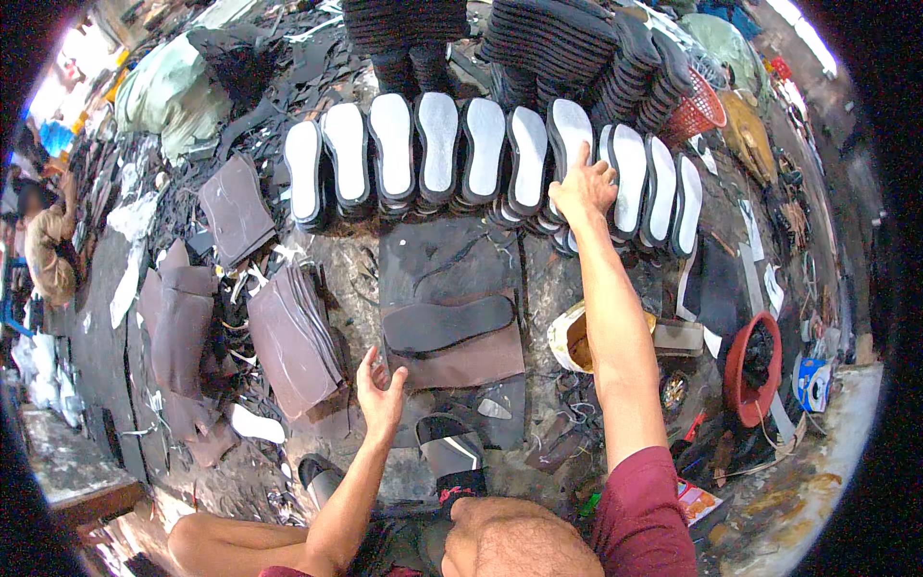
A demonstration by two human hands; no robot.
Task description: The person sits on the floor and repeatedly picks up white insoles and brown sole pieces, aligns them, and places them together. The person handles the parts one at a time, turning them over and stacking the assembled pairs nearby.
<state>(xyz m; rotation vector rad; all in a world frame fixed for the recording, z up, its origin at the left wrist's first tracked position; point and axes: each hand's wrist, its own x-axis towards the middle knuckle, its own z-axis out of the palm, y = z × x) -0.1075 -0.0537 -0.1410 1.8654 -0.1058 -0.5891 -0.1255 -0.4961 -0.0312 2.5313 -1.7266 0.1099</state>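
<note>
— Well, what does the floor (452, 255) look like?

— It is dark, stained ground littered with black offcuts and scraps, in a crowded workshop. The person sits on it, bare knee (519, 543) at six o'clock. At the centre lies a brown sheet (471, 361) with a single black sole (447, 324) resting flat on top of it.

— And what lies around that?

— At twelve o'clock a row of white-faced soles (490, 159) stands overlapping on edge, with stacks of ribbed black soles (548, 43) behind them. At nine o'clock lie piles of brown cut sheets (293, 341). At three o'clock a round red bowl (740, 370) sits on the floor, and a red basket (694, 111) stands at about one o'clock. A sandalled foot (452, 452) shows just below the brown sheet.

— Where are the hands?

— The right hand (582, 188) reaches out to one o'clock, its spread fingers resting on the top of a white-faced sole in the row; it touches rather than grips. The right forearm crosses over a pale bowl-shaped container (569, 338) and hides part of it. The left hand (382, 389) hovers open, palm up, fingers loosely curled, holding nothing, just beside the lower left corner of the brown sheet.
</note>
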